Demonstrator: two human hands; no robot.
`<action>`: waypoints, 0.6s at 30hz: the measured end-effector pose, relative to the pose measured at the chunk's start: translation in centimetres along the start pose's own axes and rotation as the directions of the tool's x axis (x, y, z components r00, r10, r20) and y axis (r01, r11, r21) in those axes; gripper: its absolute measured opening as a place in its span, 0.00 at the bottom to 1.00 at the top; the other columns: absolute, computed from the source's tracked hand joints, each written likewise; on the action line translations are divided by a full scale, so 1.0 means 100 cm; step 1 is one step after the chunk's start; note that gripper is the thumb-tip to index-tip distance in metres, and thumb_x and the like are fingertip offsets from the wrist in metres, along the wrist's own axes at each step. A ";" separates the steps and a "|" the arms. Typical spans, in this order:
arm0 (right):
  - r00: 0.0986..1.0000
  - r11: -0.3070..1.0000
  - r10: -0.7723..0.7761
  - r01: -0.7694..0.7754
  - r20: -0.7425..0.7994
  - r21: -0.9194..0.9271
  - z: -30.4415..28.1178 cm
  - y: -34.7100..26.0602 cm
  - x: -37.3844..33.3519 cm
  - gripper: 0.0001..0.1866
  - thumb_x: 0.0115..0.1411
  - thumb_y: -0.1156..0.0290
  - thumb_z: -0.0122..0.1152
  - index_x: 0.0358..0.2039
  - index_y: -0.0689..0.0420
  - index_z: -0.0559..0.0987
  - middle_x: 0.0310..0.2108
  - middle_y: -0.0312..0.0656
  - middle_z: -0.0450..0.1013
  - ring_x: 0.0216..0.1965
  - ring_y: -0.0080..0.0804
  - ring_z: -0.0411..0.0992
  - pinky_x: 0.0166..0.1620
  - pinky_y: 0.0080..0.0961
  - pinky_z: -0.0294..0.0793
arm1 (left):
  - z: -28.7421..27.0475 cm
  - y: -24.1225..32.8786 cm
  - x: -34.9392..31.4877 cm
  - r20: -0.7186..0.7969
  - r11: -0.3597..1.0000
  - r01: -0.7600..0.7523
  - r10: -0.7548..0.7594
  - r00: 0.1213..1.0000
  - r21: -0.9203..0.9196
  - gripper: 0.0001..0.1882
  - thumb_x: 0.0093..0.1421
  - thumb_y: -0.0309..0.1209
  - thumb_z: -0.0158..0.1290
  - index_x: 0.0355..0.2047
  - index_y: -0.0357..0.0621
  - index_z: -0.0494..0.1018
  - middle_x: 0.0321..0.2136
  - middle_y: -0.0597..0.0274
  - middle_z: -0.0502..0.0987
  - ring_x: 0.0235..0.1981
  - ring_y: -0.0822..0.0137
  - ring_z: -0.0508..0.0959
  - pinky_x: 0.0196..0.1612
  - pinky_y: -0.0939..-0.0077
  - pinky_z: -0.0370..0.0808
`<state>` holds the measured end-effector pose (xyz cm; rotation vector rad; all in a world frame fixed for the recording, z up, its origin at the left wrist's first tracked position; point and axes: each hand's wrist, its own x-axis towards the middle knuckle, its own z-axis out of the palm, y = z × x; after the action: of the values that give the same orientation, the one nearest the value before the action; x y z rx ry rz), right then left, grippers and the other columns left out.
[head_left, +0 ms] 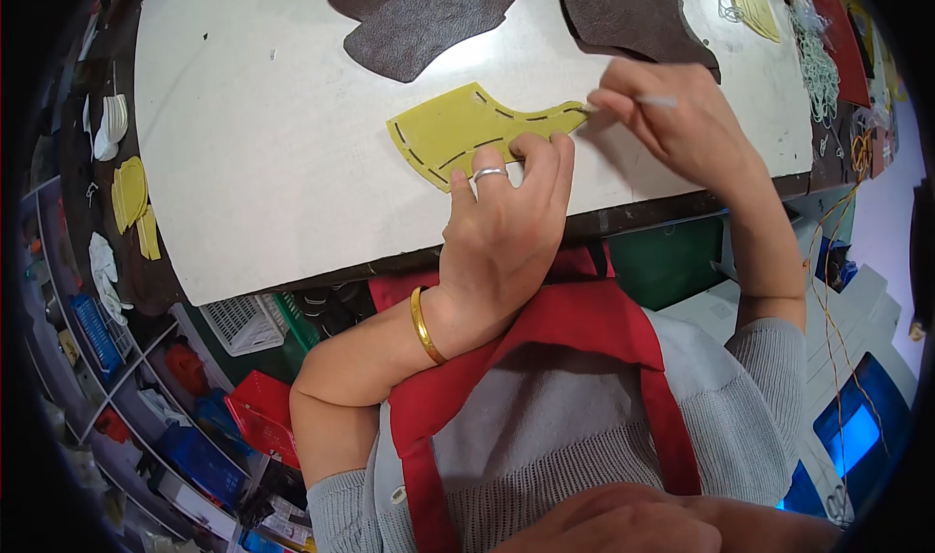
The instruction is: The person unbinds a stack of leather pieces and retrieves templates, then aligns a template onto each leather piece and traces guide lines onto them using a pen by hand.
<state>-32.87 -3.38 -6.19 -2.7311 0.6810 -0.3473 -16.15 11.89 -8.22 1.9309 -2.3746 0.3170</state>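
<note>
A yellow pattern template [438, 132] with dark dash-like slots along its edges lies on the white work board [273, 212]. My left hand [506, 202] rests on its lower edge with fingers spread, pressing it flat. In my right hand [677, 119] is a slim pale pen [656, 101], pinched between fingers and thumb. The pen's tip is at the narrow right end of the template. What lies under the template is mostly hidden; the slots look dark.
Dark brown leather pieces [419, 37] and another leather piece [623, 12] lie along the far side of the board. Yellow templates [129, 194] sit at the left edge. Pale tangled cord [816, 71] lies at the right. A red basket [263, 417] stands below left.
</note>
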 end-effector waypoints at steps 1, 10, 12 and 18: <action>0.999 0.999 0.043 -0.043 0.028 -0.002 -0.002 -0.003 -0.005 0.16 0.70 0.57 0.53 0.32 0.57 0.74 0.22 0.45 0.74 0.26 0.51 0.75 0.29 0.41 0.74 | -0.001 0.000 0.000 0.016 1.000 -0.008 0.008 1.000 -0.003 0.15 0.60 0.33 0.51 0.47 0.48 0.76 0.37 0.64 0.69 0.32 0.65 0.70 0.34 0.71 0.75; 0.940 0.963 0.260 -0.269 0.222 0.011 0.010 -0.038 0.027 0.13 0.64 0.63 0.60 0.38 0.60 0.78 0.31 0.45 0.77 0.35 0.49 0.77 0.39 0.36 0.76 | 0.007 -0.012 -0.001 -0.182 0.996 0.017 -0.033 0.983 -0.085 0.08 0.56 0.30 0.55 0.37 0.47 0.77 0.32 0.62 0.71 0.29 0.65 0.71 0.28 0.79 0.73; 0.984 0.993 0.108 -0.112 0.143 0.021 0.013 -0.031 0.017 0.12 0.61 0.64 0.64 0.39 0.61 0.80 0.32 0.46 0.77 0.35 0.47 0.76 0.39 0.34 0.77 | 0.011 -0.018 -0.001 -0.233 0.991 0.012 -0.042 0.972 -0.131 0.07 0.55 0.29 0.55 0.35 0.45 0.76 0.31 0.61 0.71 0.29 0.66 0.71 0.26 0.79 0.72; 0.723 0.696 0.689 -0.646 -0.040 0.315 -0.029 0.030 -0.019 0.10 0.63 0.68 0.64 0.41 0.58 0.86 0.36 0.41 0.83 0.35 0.24 0.80 0.40 0.24 0.77 | 0.023 -0.068 0.017 -0.309 0.951 0.024 -0.124 0.943 -0.309 0.18 0.53 0.27 0.61 0.44 0.41 0.75 0.41 0.58 0.76 0.40 0.56 0.77 0.42 0.65 0.78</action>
<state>-36.67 -5.69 -4.86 -2.0083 1.4837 -0.4330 -9.66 8.47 -9.35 1.6762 -2.0000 0.2300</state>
